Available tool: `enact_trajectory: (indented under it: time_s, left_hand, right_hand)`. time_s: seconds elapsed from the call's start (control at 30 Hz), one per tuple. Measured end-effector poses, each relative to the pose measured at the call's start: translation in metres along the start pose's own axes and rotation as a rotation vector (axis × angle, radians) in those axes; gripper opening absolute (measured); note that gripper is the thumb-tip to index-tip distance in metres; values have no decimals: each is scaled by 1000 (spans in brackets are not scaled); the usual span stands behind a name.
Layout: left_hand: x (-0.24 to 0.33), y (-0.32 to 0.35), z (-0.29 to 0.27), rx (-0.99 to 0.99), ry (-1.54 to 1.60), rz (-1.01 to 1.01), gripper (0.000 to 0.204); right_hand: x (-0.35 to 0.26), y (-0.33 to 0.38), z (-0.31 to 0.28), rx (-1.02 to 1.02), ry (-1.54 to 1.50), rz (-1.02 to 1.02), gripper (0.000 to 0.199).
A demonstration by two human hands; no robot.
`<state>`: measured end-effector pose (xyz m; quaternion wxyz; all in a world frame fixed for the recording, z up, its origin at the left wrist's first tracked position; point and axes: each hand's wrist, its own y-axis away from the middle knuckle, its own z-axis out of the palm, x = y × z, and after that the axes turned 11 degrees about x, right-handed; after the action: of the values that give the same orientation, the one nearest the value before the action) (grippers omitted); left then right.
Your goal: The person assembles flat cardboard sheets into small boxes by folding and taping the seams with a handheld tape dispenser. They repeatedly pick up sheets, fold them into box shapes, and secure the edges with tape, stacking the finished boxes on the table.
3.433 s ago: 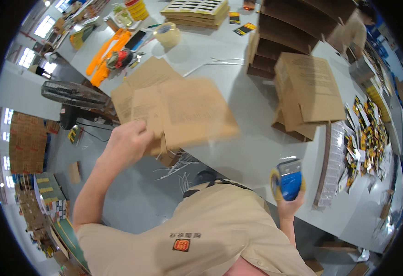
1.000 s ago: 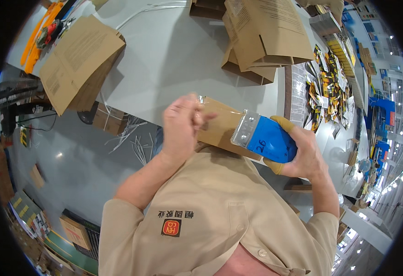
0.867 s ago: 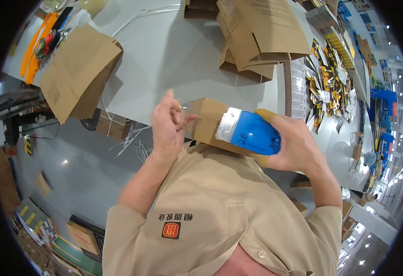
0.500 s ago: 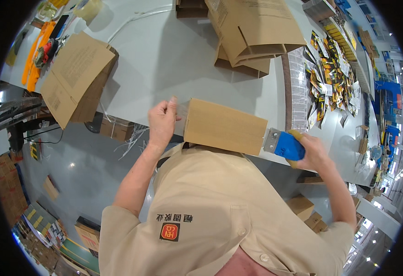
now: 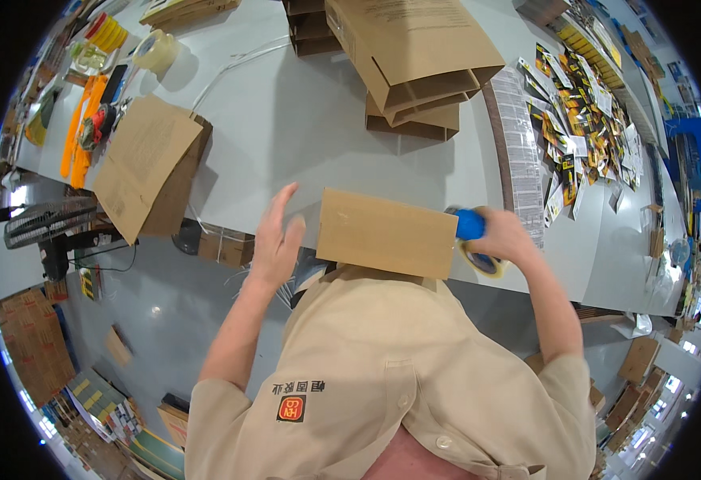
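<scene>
A closed brown cardboard box (image 5: 386, 234) lies along the table's near edge, right in front of my body. At its right end my right hand (image 5: 504, 238) grips a tape dispenser (image 5: 470, 225) with a blue body. The dispenser's tape roll (image 5: 485, 262) shows below the fingers, and its front end meets or nearly meets the box's edge; motion blurs the contact. Left of the box, my left hand (image 5: 277, 246) is raised with fingers and thumb apart, holding nothing and a little away from the cardboard.
Folded open cartons (image 5: 414, 64) stack at the table's far middle. Another carton (image 5: 146, 164) leans at the left, near orange-handled tools (image 5: 82, 132) and a clear tape roll (image 5: 157, 51). Black-and-yellow packets (image 5: 586, 120) pile at the right. A black fan (image 5: 50, 224) stands off the left edge.
My right hand has brought the tape dispenser left and turned it against the box's right end, so its metal front no longer shows. My left hand's fingers have spread. The view has shifted slightly.
</scene>
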<state>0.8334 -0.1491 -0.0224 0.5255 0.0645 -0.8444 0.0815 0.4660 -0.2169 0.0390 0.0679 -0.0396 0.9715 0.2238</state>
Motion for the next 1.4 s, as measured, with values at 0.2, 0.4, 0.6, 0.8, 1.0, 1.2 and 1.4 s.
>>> enact_trajectory:
  time_s: [0.2, 0.4, 0.6, 0.8, 1.0, 1.2, 1.4]
  left_hand:
    - [21, 17, 25, -435, -18, -35, 106]
    - [92, -19, 4, -410, 103, 135, 113]
    - [177, -174, -18, -286, 320, -187, 102]
    - [117, -211, -21, -43, 85, -204, 91]
    - [-28, -107, -154, 278, -1018, -4, 96]
    - [-86, -66, -269, 132, -1226, -291, 86]
    - [-89, -64, -307, 60, -903, -107, 64]
  right_hand:
    - [85, 11, 102, 204, -1727, 323, 36]
    - [116, 19, 53, 690, -1943, 235, 47]
    - [131, 21, -35, 587, -2200, -224, 53]
    - [92, 38, 55, 869, -2105, 285, 52]
    - [32, 60, 112, 741, -1126, 231, 63]
    - [-67, 21, 87, 398, -563, -107, 71]
    - [-136, -8, 72, 391, -586, -276, 65]
